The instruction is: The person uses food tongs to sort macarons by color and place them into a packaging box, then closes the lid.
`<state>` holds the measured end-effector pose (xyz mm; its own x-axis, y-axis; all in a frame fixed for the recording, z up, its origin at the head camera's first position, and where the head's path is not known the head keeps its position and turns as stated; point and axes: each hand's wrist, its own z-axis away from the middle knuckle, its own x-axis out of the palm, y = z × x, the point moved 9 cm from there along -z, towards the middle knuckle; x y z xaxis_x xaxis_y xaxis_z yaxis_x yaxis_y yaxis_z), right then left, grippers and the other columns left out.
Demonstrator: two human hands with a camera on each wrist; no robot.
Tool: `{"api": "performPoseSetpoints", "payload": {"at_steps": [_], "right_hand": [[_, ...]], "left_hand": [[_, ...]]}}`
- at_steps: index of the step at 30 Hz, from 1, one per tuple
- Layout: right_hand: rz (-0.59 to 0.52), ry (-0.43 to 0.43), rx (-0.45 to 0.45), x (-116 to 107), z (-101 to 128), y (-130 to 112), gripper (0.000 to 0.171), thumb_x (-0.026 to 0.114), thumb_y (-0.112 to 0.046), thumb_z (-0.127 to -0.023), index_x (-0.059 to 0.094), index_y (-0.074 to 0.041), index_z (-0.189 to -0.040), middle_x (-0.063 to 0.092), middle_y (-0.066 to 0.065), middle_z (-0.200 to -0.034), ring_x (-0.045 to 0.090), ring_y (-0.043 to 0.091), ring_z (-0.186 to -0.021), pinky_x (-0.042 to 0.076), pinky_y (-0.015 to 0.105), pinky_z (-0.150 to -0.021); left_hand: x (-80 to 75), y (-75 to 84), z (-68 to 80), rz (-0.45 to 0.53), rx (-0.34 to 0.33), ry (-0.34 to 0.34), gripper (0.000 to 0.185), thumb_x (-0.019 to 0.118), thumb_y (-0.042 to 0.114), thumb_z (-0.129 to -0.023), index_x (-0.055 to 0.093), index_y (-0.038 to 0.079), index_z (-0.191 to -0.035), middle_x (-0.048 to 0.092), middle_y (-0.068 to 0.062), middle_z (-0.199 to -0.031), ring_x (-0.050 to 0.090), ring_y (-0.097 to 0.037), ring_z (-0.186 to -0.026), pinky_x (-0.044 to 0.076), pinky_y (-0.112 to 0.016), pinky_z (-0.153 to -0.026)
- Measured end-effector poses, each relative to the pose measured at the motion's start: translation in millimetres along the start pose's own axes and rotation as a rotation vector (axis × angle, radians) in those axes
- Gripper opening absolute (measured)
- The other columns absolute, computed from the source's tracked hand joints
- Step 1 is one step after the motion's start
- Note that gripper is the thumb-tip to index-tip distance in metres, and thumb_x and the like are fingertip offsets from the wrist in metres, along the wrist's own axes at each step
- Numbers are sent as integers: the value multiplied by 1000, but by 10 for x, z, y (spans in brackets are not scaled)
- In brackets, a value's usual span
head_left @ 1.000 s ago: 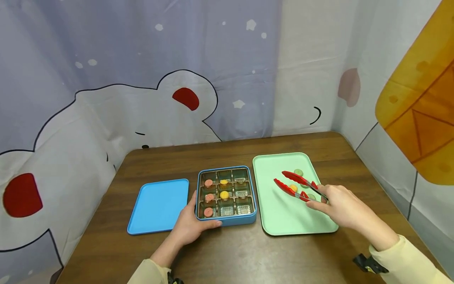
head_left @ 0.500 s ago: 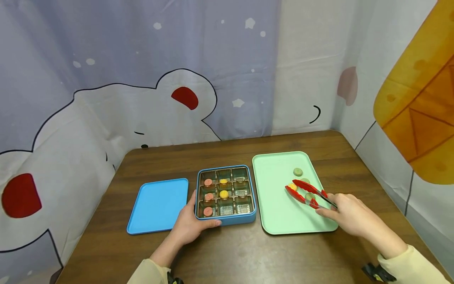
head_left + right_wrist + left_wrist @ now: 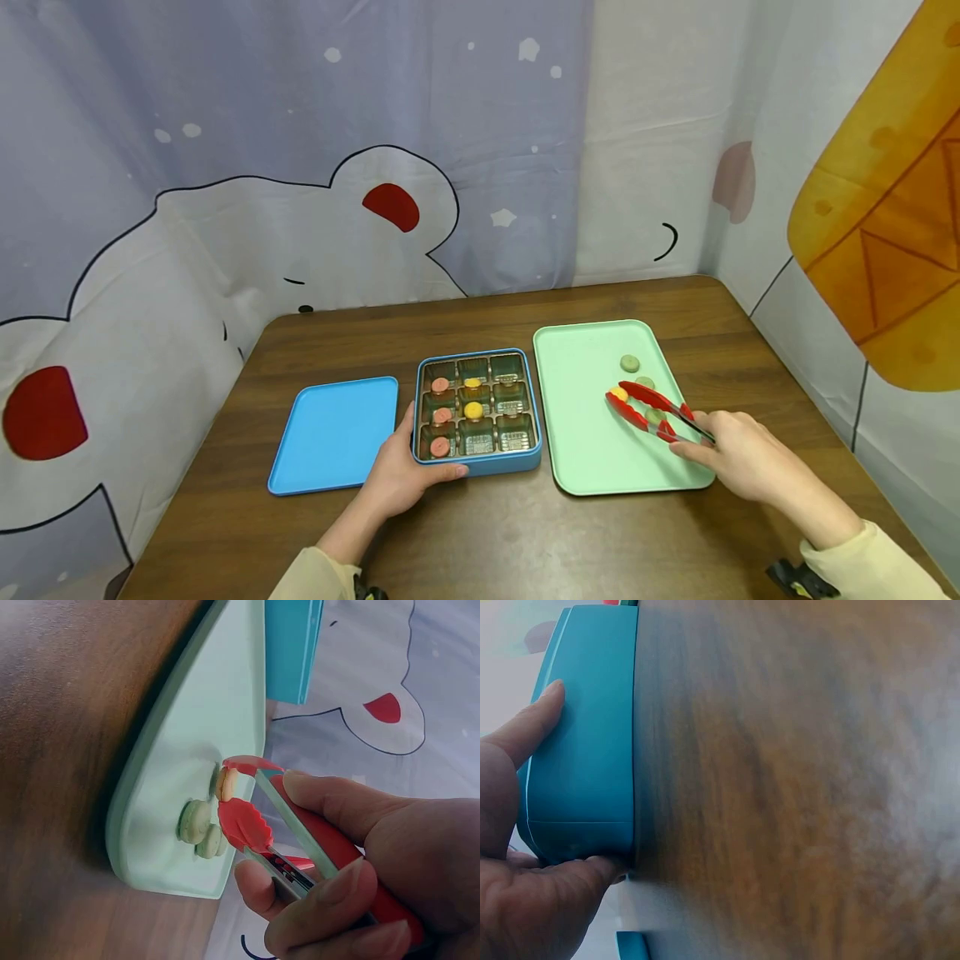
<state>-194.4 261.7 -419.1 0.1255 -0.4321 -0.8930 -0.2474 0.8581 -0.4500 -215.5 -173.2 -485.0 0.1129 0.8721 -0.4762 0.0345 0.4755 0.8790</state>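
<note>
My right hand (image 3: 731,458) grips red tongs (image 3: 652,410) over the mint green tray (image 3: 592,450). The tong tips sit on either side of a yellow round sweet (image 3: 618,393) on the tray; in the right wrist view the red tongs (image 3: 247,817) close around that yellow sweet (image 3: 227,784). Green round sweets (image 3: 629,362) lie nearby on the tray. My left hand (image 3: 405,475) holds the front left corner of the blue tin box (image 3: 477,407), whose grid holds three pink and two yellow sweets. In the left wrist view my left hand (image 3: 525,847) has thumb and fingers on the blue tin box (image 3: 581,742).
The blue lid (image 3: 336,433) lies flat left of the box on the brown wooden table (image 3: 480,533). Printed cloth walls (image 3: 300,167) close in the back and both sides. Bare tabletop shows in front of box and tray.
My right hand drew the tongs right and toward me, then set their tips around the yellow sweet. The left hand and box stayed put.
</note>
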Motion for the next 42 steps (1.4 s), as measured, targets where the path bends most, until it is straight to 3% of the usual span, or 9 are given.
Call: {"api": "performPoseSetpoints", "payload": {"at_steps": [9,16,42], "right_hand": [[16,0,12,-80,-18,-24,38,79,-36,-97,72,-2,-111,38,-4,-69,42,15,-63,34,32,-56],[20,23,8,-153,-26,-83,30,79,-40,-97,69,-12,-99,36,-5,-67,41,14,-62,33,32,-55],[18,81,-79,-443,-122,-381,38,77,-43,-98,54,-20,-79,36,-7,-63,37,11,-60,33,29,-57]], "left_hand": [[-1,12,8,12,3,2,130,104,38,-67,25,25,-170,69,7,-131,69,-16,-111,51,-49,-98],[0,11,10,5,6,-1,131,104,38,-67,23,26,-170,68,7,-132,69,-16,-110,51,-49,-98],[-7,56,34,21,23,4,126,102,35,-70,26,21,-169,69,3,-133,69,-21,-113,51,-53,-98]]}}
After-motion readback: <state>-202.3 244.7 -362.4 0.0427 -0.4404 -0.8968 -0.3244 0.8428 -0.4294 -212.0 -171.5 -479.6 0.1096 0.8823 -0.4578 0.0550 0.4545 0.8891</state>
